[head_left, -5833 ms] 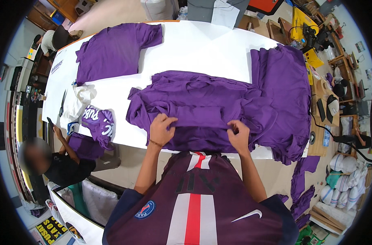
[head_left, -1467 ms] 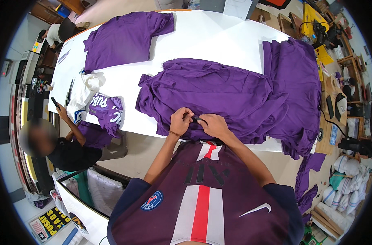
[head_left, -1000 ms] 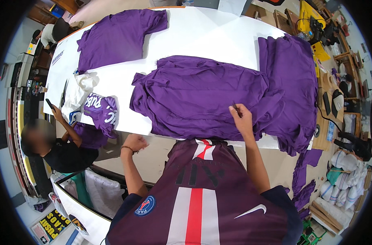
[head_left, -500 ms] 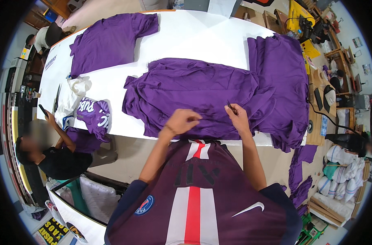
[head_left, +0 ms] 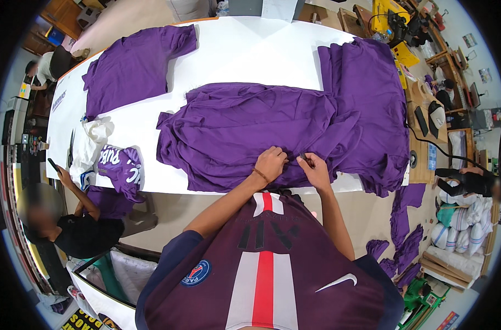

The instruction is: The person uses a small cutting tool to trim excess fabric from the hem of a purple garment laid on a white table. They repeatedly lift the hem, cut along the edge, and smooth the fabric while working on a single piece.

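Observation:
A rumpled purple shirt (head_left: 250, 115) lies spread over the white table (head_left: 256, 49) in front of me. My left hand (head_left: 270, 165) is closed at its near edge, fingers curled down and pinching the cloth. Close to its right, my right hand (head_left: 315, 171) grips a small dark pointed tool (head_left: 302, 157), mostly hidden by the fingers; its exact kind does not show. The two hands are a short gap apart over the fabric.
Stacked purple garments (head_left: 368, 110) lie at the right, another purple shirt (head_left: 130, 69) at the far left. White cloth (head_left: 91, 144) and a printed purple garment (head_left: 120, 168) lie near a seated person (head_left: 77, 225) holding a phone. Purple scraps (head_left: 404, 250) are on the floor at right.
My left hand has come down and right onto the shirt's cloth, its fingers closing. The right hand has shifted slightly down and left, still holding the tool. The whole view has shifted a little.

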